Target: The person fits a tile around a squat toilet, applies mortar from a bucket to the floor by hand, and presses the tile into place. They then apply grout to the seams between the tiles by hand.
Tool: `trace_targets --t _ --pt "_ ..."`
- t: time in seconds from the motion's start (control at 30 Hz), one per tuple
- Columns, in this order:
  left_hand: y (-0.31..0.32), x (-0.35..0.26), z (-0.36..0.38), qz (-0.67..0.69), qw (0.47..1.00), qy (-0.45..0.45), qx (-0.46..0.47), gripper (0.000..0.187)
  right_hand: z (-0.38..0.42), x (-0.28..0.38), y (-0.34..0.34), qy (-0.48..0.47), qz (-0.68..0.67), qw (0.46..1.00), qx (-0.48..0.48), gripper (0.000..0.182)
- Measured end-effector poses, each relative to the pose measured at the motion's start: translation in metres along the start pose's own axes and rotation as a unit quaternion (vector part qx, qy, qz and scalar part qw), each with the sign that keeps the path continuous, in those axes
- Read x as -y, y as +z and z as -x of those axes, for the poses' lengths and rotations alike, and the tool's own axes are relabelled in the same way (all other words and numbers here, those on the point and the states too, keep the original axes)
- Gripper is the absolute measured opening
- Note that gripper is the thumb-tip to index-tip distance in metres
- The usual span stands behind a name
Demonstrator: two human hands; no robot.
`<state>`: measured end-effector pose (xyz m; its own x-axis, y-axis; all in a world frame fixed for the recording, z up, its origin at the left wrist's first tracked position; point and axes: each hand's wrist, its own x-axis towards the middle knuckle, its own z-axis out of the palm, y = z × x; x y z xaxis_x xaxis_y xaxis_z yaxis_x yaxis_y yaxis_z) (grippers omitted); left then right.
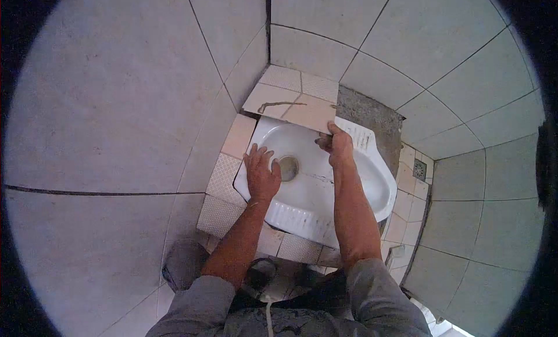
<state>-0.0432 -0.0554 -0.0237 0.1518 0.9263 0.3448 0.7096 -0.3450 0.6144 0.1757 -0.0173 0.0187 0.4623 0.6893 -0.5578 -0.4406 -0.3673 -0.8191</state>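
My right hand (337, 144) grips the near right corner of a pale pinkish floor tile (315, 114), thumb on top and fingers curled below the edge. The tile lies along the back rim of a white squat toilet pan (372, 189), beside a lighter tile (268, 97). A brown smear crosses both tiles. Over the left part of the pan, next to its round drain hole (288, 168), my left hand (263, 173) is open with fingers spread, holding nothing.
Bare grey mortar (372, 113) shows behind the pan on the right. Patterned tiles (224, 180) border the pan at left and front. A small floor drain (419, 169) sits at the right. Tiled walls (325, 35) close in at the back and both sides.
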Motion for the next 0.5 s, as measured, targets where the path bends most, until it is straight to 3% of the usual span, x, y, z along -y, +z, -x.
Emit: trace_targets --t 0.5 --pt "0.0 -0.001 -0.001 0.0 1.0 -0.005 0.007 0.022 -0.012 -0.025 -0.011 0.021 0.05 0.999 -0.002 0.032"
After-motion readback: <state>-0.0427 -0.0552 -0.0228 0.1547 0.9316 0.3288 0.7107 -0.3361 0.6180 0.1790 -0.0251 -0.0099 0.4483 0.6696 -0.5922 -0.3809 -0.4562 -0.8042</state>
